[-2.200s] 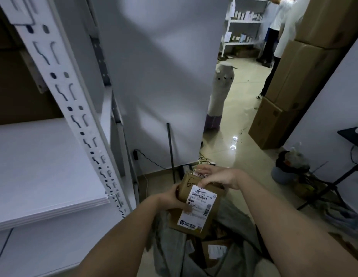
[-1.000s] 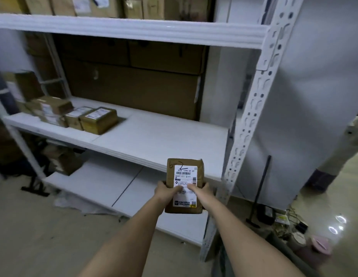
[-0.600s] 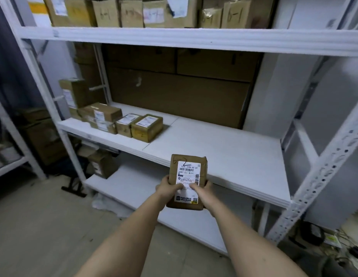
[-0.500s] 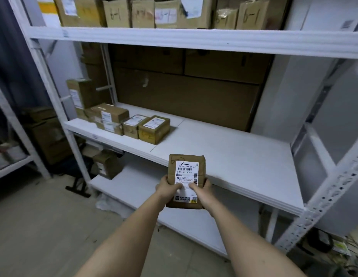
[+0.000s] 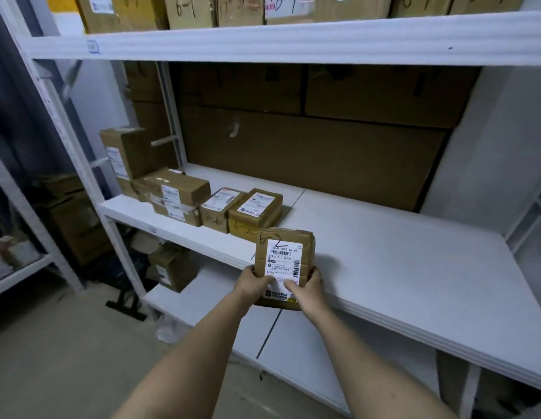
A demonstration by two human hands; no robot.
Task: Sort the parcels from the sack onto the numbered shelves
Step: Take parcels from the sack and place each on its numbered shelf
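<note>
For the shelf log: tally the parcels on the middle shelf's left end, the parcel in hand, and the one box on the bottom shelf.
Parcels on the middle shelf, left end: 6, possibly more hidden behind
Held parcel marked 6-2, gripped by left hand and right hand: 1
Box on the bottom shelf: 1
Total: 8

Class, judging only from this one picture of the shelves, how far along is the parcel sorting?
Done: several parcels already sit on the middle shelf, one marked 6-2. In hand: left hand and right hand grip a parcel marked 6-2 before that shelf. Left: setting it down; the sack is out of view.
</note>
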